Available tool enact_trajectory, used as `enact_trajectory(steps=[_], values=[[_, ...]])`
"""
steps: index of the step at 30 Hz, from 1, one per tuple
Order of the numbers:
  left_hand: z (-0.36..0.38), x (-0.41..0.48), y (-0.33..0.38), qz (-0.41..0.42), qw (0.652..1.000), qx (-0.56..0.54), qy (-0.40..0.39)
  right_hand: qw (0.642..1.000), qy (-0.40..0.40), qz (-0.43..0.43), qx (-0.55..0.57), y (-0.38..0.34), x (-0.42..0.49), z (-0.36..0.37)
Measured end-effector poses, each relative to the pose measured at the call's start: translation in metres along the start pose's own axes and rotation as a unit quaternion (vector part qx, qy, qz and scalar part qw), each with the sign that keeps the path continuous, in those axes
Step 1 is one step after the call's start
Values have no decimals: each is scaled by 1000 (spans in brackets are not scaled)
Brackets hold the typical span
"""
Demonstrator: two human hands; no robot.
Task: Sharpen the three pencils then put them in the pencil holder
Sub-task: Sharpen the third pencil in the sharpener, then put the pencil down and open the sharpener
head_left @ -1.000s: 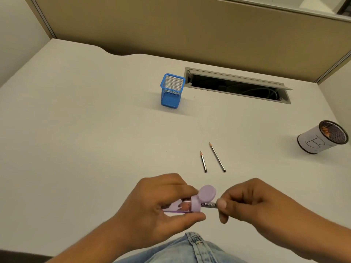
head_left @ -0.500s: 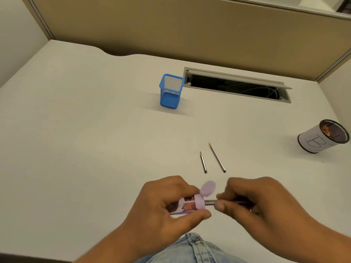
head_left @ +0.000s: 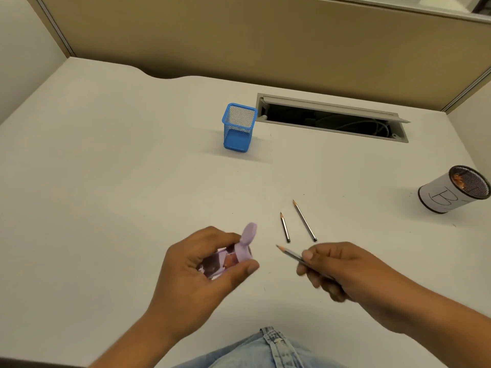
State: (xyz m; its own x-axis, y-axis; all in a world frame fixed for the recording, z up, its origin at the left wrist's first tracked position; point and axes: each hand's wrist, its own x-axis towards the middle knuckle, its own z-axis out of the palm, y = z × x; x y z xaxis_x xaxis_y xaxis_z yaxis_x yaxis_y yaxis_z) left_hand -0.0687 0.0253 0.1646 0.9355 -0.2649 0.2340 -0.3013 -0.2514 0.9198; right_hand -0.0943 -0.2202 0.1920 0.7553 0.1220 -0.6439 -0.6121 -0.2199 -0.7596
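The left hand is curled round the lilac sharpener, thumb under and fingers over, its round cap flipped up toward 12 o'clock. A second ago the pencil sat plugged into the sharpener's mouth, with the two hands nearly touching; now the hands have parted and the pencil is out. That reads as the sharpening of this one being done, its tip showing a clean point.

The blue mesh pencil holder stands upright and looks empty, well apart at about 12 o'clock from the left hand. Two more pencils, the shorter pencil and the longer pencil, lie on the counter side by side, not touching, tips toward 12 o'clock and seemingly pointed already.

The right hand pinches the held pencil between thumb and fingers, its point aimed at 10 o'clock into the gap between the hands. The two loose pencils lie just beyond that tip, at 12 o'clock from the right hand; the holder is farther, toward 11 o'clock.
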Motion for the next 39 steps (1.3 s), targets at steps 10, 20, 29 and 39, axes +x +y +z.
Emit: enact_trajectory(steps=[10, 20, 29, 39], values=[[10, -1, -10, -121, 988, -87, 35, 985, 169, -27, -38, 22, 82, 4], [10, -4, -19, -164, 979, -112, 47, 921, 237, -24, -309, 22, 143, 12], [15, -1, -23, -180, 975, -116, 50, 900, 258, 1, -351, 15, 166, 13], [20, 6, -28, -179, 977, -111, 36, 884, 267, -16, -384, 22, 177, 14]])
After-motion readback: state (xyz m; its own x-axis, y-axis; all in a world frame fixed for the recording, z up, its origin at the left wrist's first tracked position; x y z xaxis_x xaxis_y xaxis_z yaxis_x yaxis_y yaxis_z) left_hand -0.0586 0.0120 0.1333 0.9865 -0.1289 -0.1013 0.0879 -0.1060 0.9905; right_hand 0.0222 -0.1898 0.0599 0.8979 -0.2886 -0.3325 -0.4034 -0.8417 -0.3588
